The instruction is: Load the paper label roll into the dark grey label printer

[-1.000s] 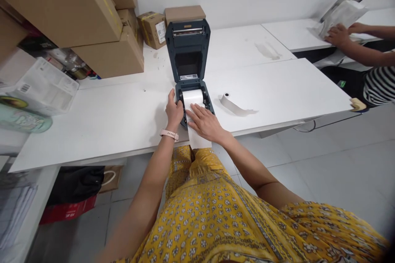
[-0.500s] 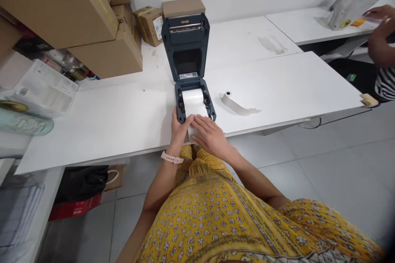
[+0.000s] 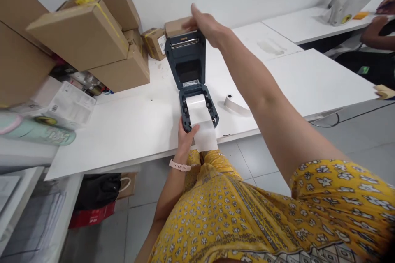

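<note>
A dark blue label printer [image 3: 182, 120] stands at the table's front edge with its lid [image 3: 189, 54] raised. Inside sits a white label roll [image 3: 196, 100]. Its paper strip [image 3: 206, 137] runs out over the front and hangs past the table edge. My left hand [image 3: 185, 137] grips the printer's front left corner, its thumb pressed on the strip's left edge. My right hand [image 3: 205, 24] is at the top right corner of the lid, fingers stretched over the top edge and somewhat blurred. Right of the printer lies a small paper roll [image 3: 230, 100] with a loose tail, partly behind my right forearm.
Cardboard boxes [image 3: 120, 70] are stacked on the left, with a clear-fronted package [image 3: 72, 104] and a mint green bottle [image 3: 52, 132] nearby. Smaller boxes stand behind the printer. At the far right, a co-worker's arm [image 3: 375, 33] is near a white machine [image 3: 348, 4].
My right hand has left the paper strip and moved up to the lid's top edge. My left hand stays on the printer. The view has shifted, and the lid looks slightly more tilted.
</note>
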Demonstrator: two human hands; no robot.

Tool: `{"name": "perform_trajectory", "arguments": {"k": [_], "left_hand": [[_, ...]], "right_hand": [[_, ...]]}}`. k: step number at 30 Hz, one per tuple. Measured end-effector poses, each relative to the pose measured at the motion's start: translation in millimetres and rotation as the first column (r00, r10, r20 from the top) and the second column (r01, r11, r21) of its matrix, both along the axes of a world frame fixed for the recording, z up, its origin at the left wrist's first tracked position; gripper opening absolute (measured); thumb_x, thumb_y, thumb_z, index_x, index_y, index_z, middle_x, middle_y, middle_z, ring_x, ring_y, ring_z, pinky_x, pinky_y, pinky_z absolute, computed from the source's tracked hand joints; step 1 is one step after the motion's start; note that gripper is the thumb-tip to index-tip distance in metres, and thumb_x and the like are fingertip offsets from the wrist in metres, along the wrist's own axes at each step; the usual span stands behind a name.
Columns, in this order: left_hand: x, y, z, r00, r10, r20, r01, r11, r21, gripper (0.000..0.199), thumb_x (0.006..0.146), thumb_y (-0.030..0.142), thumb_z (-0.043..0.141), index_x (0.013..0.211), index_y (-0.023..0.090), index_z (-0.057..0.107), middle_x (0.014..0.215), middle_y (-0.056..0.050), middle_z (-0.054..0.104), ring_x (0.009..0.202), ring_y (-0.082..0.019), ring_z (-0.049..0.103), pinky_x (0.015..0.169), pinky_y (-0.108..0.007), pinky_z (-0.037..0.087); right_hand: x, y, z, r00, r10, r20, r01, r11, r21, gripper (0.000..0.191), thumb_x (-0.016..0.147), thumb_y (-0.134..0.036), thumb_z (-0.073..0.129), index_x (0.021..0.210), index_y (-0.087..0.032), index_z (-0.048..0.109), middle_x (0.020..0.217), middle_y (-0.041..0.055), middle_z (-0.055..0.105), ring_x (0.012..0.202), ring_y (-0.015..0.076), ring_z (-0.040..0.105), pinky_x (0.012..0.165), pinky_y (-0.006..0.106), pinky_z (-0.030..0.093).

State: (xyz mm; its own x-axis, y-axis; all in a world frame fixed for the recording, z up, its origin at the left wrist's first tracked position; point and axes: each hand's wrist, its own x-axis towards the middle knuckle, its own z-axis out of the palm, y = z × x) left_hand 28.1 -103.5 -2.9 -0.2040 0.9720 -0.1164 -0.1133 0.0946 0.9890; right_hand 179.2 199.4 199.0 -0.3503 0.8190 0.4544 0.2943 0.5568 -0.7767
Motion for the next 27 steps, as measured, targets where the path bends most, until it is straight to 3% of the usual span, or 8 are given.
{"name": "perform_trajectory", "arguments": {"k": [3,6,9,13,15,18,22,27], "left_hand": [[-0.7,-4.3,-1.2,1.0,-0.012,-0.02,0.013,1.0,0.016,0.09,0.078,0.039,0.085,0.155,0.023,0.041,0.155,-0.014,0.058,0.14,-0.029,0.06,0.117,-0.042,0.049],[-2.4,-3.9,-5.8,0.998,-0.039,-0.056,0.042,0.998,0.051,0.09,0.078,0.045,0.084,0.155,0.023,0.042,0.156,-0.015,0.057,0.142,-0.03,0.057,0.119,-0.042,0.047],[-2.6,-2.1,-12.7,0.995,-0.049,-0.083,0.054,0.996,0.07,0.094,0.079,0.051,0.083,0.157,0.024,0.038,0.159,-0.015,0.054,0.146,-0.029,0.054,0.122,-0.042,0.044],[-1.6,-5.6,-21.4,0.996,-0.053,-0.076,0.061,0.993,0.101,0.108,0.078,0.056,0.083,0.164,0.028,0.023,0.169,-0.015,0.04,0.154,-0.027,0.044,0.125,-0.041,0.039],[-2.4,-9.5,-24.4,0.997,-0.06,-0.057,0.066,0.99,0.127,0.112,0.077,0.06,0.082,0.165,0.029,0.021,0.171,-0.015,0.035,0.156,-0.027,0.041,0.126,-0.041,0.038],[-5.3,-11.8,-25.5,0.999,-0.026,-0.029,0.029,0.993,0.112,0.102,0.084,0.071,0.068,0.165,0.028,0.022,0.172,-0.015,0.033,0.156,-0.027,0.04,0.125,-0.042,0.04],[-6.1,0.4,-17.1,0.994,0.077,-0.071,-0.074,0.996,0.048,0.085,0.095,0.076,0.042,0.165,0.03,0.024,0.174,-0.01,0.031,0.159,-0.025,0.036,0.125,-0.041,0.041],[1.2,17.5,-3.2,0.994,0.073,-0.082,-0.07,0.997,0.044,0.085,0.095,0.07,0.05,0.165,0.029,0.024,0.171,-0.008,0.037,0.155,-0.026,0.042,0.124,-0.039,0.043]], "right_hand": [[-1.7,-42.3,-2.8,0.994,-0.012,0.112,0.026,0.992,-0.126,0.056,0.113,-0.042,0.025,0.11,-0.01,0.071,0.115,0.0006,0.077,0.114,0.0147,0.07,0.114,0.035,0.049],[11.4,-111.5,-24.3,0.99,-0.031,0.135,0.016,0.994,0.112,0.043,0.113,-0.041,0.033,0.12,-0.018,0.069,0.13,0.0002,0.073,0.124,0.0172,0.064,0.118,0.037,0.047],[24.4,-177.5,-66.0,0.978,-0.1,0.186,0.035,0.945,0.325,0.049,0.112,-0.047,0.027,0.136,-0.024,0.063,0.148,0.0049,0.062,0.141,0.0204,0.052,0.125,0.041,0.04],[28.9,-236.7,-137.6,0.955,-0.193,0.223,0.088,0.908,0.41,0.052,0.11,-0.043,0.023,0.145,-0.026,0.058,0.158,0.007,0.054,0.151,0.0228,0.044,0.127,0.05,0.036],[27.2,-252.9,-167.0,0.951,-0.218,0.221,0.113,0.907,0.406,0.052,0.109,-0.038,0.024,0.144,-0.024,0.06,0.154,0.0091,0.059,0.151,0.0239,0.046,0.127,0.052,0.036],[22.3,-264.3,-195.4,0.95,-0.238,0.202,0.149,0.914,0.379,0.052,0.108,-0.035,0.027,0.141,-0.021,0.064,0.147,0.0105,0.065,0.148,0.0249,0.051,0.127,0.053,0.036],[15.8,-265.2,-213.9,0.95,-0.275,0.147,0.215,0.919,0.332,0.055,0.106,-0.036,0.025,0.136,-0.022,0.069,0.144,0.0099,0.068,0.146,0.026,0.053,0.129,0.055,0.035],[14.5,-264.6,-229.2,0.939,-0.305,0.158,0.248,0.92,0.304,0.061,0.104,-0.04,0.02,0.133,-0.025,0.072,0.141,0.0079,0.07,0.144,0.0268,0.055,0.129,0.056,0.035]]}}
